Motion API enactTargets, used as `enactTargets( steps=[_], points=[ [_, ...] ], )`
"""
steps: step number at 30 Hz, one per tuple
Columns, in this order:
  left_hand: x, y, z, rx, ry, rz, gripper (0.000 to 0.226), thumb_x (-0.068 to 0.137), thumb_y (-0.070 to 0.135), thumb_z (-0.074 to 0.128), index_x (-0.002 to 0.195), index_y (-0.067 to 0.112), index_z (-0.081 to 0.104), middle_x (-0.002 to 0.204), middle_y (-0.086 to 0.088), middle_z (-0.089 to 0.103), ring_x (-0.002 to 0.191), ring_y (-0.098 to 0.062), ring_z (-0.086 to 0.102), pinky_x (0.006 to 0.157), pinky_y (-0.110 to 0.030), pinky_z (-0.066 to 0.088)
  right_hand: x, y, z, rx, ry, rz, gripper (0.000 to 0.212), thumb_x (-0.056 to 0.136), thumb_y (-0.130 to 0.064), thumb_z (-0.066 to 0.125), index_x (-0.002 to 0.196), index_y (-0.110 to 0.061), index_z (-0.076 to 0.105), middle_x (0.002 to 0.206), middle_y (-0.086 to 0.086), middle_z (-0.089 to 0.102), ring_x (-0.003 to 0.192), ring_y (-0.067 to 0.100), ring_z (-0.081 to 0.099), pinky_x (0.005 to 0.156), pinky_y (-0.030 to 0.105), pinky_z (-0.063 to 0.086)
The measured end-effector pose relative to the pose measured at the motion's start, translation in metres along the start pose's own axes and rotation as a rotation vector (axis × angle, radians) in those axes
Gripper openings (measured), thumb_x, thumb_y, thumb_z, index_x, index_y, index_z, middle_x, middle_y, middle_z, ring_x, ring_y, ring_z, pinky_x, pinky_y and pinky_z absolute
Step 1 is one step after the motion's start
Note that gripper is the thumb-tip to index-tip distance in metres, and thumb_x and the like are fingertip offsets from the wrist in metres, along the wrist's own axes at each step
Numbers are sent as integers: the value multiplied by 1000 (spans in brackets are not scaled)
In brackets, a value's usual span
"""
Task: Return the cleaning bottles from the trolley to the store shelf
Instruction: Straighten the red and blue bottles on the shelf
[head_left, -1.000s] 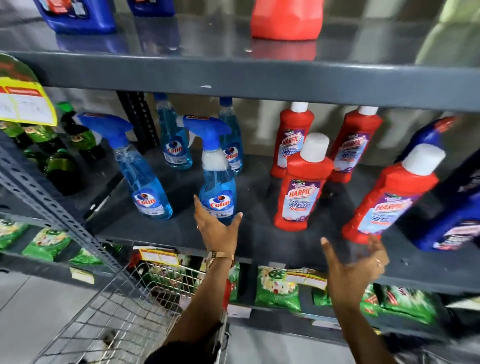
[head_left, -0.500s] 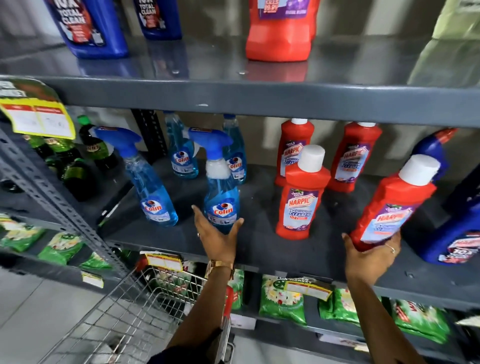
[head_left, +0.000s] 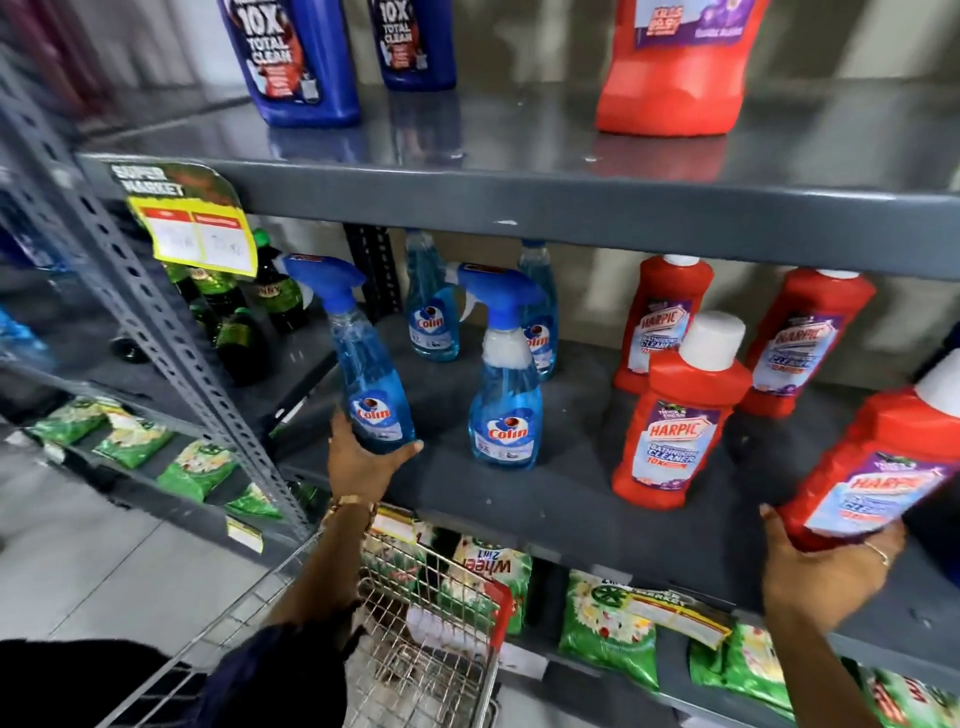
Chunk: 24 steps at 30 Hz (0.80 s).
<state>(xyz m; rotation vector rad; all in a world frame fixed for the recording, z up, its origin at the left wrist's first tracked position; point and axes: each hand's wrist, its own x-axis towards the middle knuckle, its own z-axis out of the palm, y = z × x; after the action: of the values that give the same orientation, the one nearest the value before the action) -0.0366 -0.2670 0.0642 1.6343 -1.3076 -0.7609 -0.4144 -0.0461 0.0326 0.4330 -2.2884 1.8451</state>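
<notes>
My left hand (head_left: 363, 465) grips the base of a blue Colin spray bottle (head_left: 370, 374) near the front left of the middle shelf (head_left: 550, 499); the bottle leans slightly. My right hand (head_left: 826, 577) holds the bottom of a red Harpic bottle (head_left: 883, 467) with a white cap, tilted to the right at the shelf's front right edge. A second Colin spray bottle (head_left: 506, 415) stands upright between my hands. Another Harpic bottle (head_left: 675, 431) stands to its right. The wire trolley (head_left: 426, 649) is below, under my left arm.
Two more Colin bottles (head_left: 431, 322) and two Harpic bottles (head_left: 805, 343) stand at the shelf's back. Large blue (head_left: 296, 57) and red jugs (head_left: 675, 67) are on the top shelf. Green packets (head_left: 608, 629) fill the shelf below. A slotted upright post (head_left: 171, 332) rises at left.
My left hand has moved from the middle Colin spray bottle to the left one and closed on its base. My right hand closed on the red Harpic bottle, which now tilts more.
</notes>
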Motion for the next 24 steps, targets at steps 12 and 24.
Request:
enactTargets(
  steps=[12,24],
  points=[
    [-6,5,9,46,165,28,98,45,41,90,127,11,46,122,-14,63,111,-31,61,90,-39,51,-1,-7,1,-6,1,-11,88,60,-12,87,133,-7,38,129,23,55,116,34,54,101,40,41],
    [-99,30,26,-142,243,234,112,70,40,76,147,3,5,154,-21,16,143,-32,20,119,-47,21,0,-7,3,40,-28,55,88,56,-14,88,131,-14,41,124,15,60,111,26,59,97,29,42]
  ],
)
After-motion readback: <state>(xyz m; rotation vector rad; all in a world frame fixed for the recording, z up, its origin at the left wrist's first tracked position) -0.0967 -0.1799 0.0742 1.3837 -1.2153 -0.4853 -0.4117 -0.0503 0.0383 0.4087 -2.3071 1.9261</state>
